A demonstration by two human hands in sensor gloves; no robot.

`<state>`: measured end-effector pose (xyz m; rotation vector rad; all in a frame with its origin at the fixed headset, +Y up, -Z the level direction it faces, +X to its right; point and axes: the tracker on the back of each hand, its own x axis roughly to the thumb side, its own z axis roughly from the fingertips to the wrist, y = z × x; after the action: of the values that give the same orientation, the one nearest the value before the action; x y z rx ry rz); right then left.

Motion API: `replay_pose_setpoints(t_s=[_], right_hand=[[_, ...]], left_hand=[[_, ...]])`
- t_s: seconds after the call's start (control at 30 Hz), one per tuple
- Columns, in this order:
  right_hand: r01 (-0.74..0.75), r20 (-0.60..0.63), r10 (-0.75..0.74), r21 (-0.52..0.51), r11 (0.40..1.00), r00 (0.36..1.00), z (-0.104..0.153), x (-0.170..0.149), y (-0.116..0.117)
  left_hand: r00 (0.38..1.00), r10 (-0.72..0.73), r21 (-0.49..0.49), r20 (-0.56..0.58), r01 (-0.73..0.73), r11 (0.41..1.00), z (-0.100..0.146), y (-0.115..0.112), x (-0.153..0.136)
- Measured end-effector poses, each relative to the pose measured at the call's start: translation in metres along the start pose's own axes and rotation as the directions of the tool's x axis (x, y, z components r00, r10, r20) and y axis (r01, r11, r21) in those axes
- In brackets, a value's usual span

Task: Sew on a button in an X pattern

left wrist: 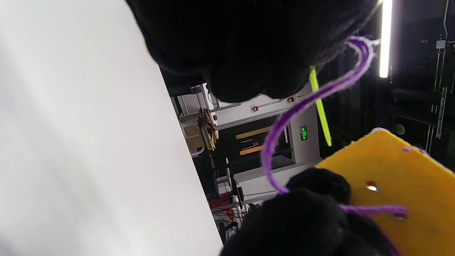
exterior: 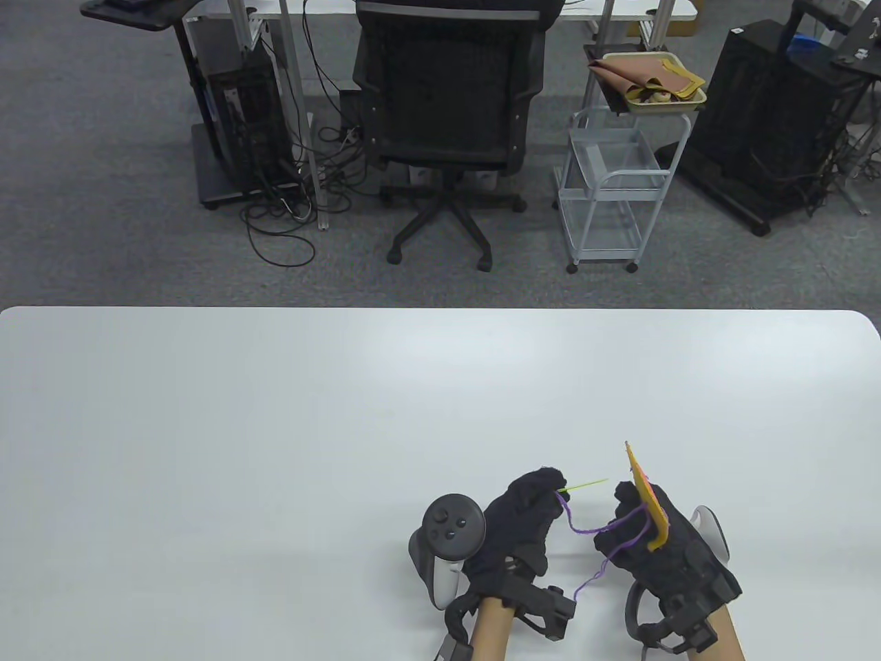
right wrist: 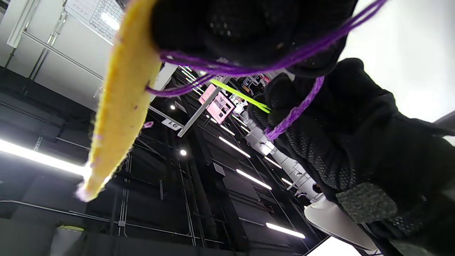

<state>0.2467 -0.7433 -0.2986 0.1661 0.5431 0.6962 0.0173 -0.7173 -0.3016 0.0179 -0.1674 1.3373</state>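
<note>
left hand [exterior: 523, 527]: pinches lime-green needle [exterior: 585, 485], tip pointing right toward the felt | right hand [exterior: 654, 544]: grips yellow felt piece [exterior: 650, 499] on edge, raised above white table [exterior: 275, 427], near right | purple yarn [exterior: 599, 530]: sags between both hands, tail hanging down | hands near, not touching

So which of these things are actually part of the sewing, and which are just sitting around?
Part of the job:
- yellow-green needle, pinched by the left hand
- purple thread, running between both hands
- yellow felt piece, held on edge by the right hand

Just lying about:
- office chair
- white cart
- tray of fabric scraps
</note>
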Motion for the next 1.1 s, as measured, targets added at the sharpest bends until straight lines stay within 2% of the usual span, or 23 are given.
replay_pose_setpoints(t_s=[0.13,0.4,0.8,1.1], right_hand=[[-0.003,-0.011,0.003,0.006,1.000,1.000,-0.001,-0.002,0.002],[-0.010,-0.018,0.010,0.002,1.000,1.000,-0.001,-0.003,0.000],[-0.022,-0.032,0.022,0.007,1.000,0.999,-0.002,-0.005,-0.003],[-0.035,-0.047,0.035,0.010,0.999,0.998,-0.003,-0.008,-0.004]], left_hand=[[0.999,0.050,-0.022,0.009,-0.050,0.999,0.001,-0.003,0.004],[1.000,-0.003,-0.029,0.025,0.004,1.000,0.003,-0.007,0.010],[1.000,0.018,-0.038,0.026,-0.017,0.999,0.004,-0.009,0.010],[0.992,-0.107,-0.015,0.072,0.109,0.994,0.005,-0.010,0.015]])
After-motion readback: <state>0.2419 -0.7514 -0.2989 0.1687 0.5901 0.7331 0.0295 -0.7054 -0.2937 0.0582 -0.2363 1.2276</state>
